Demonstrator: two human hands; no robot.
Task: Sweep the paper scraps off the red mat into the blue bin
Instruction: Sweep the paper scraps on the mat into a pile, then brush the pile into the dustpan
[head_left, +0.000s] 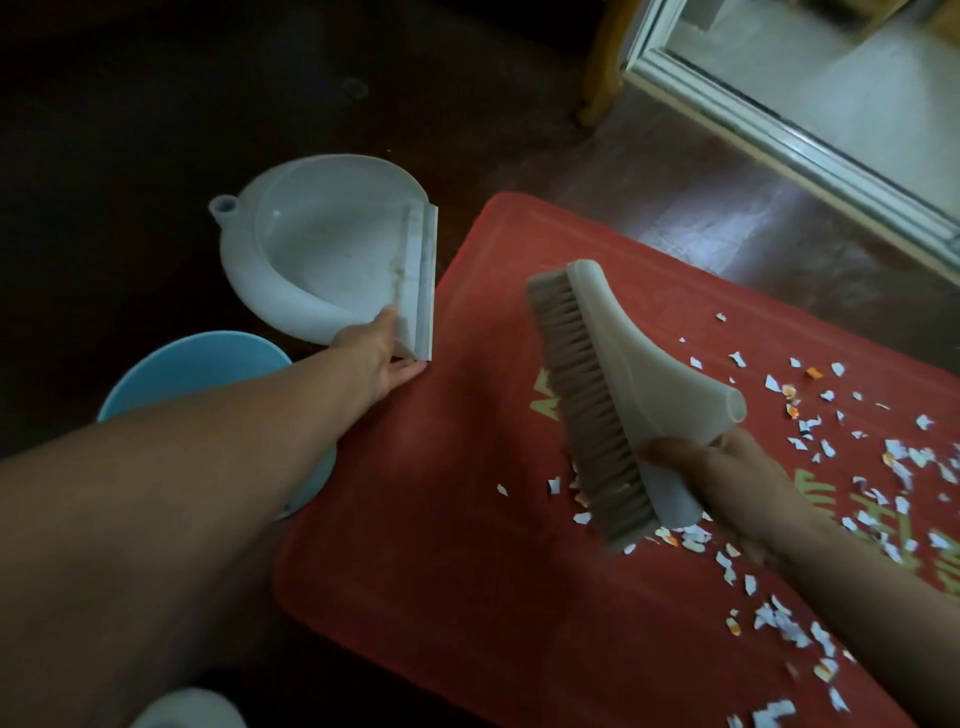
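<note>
Left hand (382, 353): pinches the near corner of the dustpan (332, 249).
Right hand (727, 467): grips the brush (618, 395).
Scraps (810, 467): on the mat (441, 519), around the right hand.
Bin (192, 364): under the left forearm.

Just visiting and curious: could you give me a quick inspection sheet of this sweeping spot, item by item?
Surface: red mat on a dark floor.
Job's things: paper scraps scattered over the mat's right side; blue bin off its left edge, partly behind the forearm.
Clutter: pale object at the bottom edge, unclear.
Hands: left hand pinches the dustpan by its lip; right hand grips the brush.
Cables: nothing seen.
Surroundings: white door frame, wooden leg.
</note>
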